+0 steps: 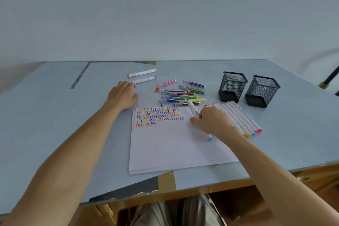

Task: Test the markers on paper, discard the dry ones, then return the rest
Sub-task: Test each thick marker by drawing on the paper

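Fingers of the right hand pinching the blue-capped marker over the paper should uncap it cleanly, while the left hand rests flat, fingers relaxed, on the bench.

Looks to me like a home desk or makeshift craft corner: plain pale wall, bench skinned in taped-down blue sheets over a wooden frame with a brass drawer pull, two black mesh pen cups, loose markers, stack of paper
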